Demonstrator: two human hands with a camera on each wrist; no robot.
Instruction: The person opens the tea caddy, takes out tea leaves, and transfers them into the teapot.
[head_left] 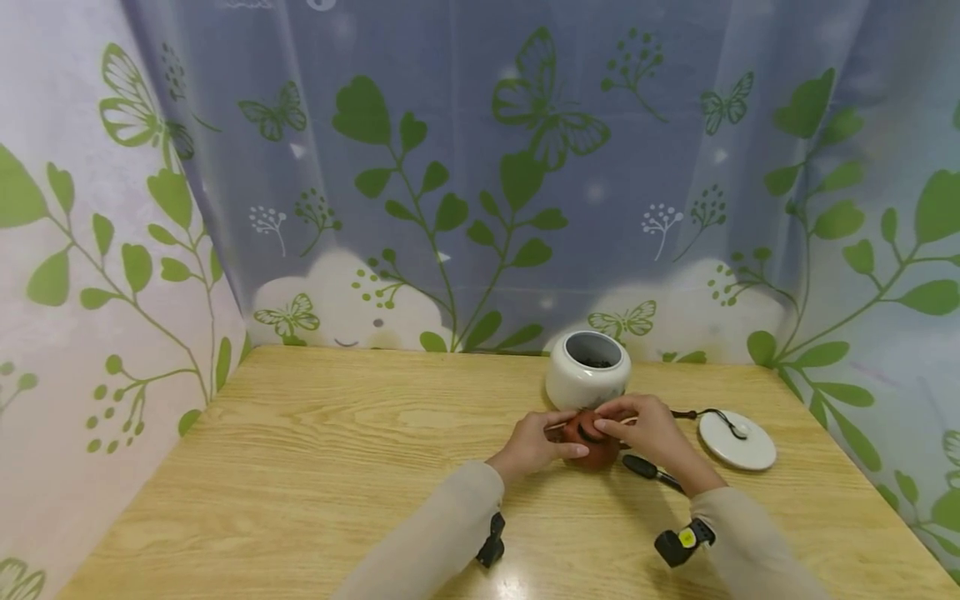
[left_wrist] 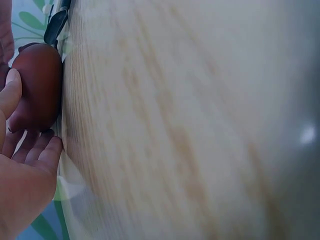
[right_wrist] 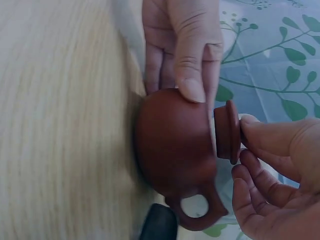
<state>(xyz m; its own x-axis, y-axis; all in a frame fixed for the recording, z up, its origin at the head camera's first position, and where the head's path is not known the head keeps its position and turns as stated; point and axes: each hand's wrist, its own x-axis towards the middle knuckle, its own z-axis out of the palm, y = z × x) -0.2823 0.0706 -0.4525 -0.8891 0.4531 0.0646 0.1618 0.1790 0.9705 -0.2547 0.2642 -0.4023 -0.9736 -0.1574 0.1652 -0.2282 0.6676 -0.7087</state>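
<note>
A reddish-brown clay teapot (head_left: 595,454) stands upright on the table. My left hand (head_left: 528,446) grips its body from the left, with the thumb near the rim in the right wrist view. Between thumb and fingertips, my right hand (right_wrist: 280,160) pinches the small round teapot lid (right_wrist: 228,131). A narrow gap separates this lid from the pot's mouth, just above it. The pot's looped handle (right_wrist: 220,205) points toward my right side. In the left wrist view, the teapot (left_wrist: 40,85) hides the lid.
Right behind the teapot stands a white jar (head_left: 573,387) with dark contents. A black-handled scoop (head_left: 641,467) lies close by on the right. Farther right is a white jar lid (head_left: 742,450) with a dark cord. A patterned curtain (head_left: 465,167) borders the wooden table (head_left: 360,433).
</note>
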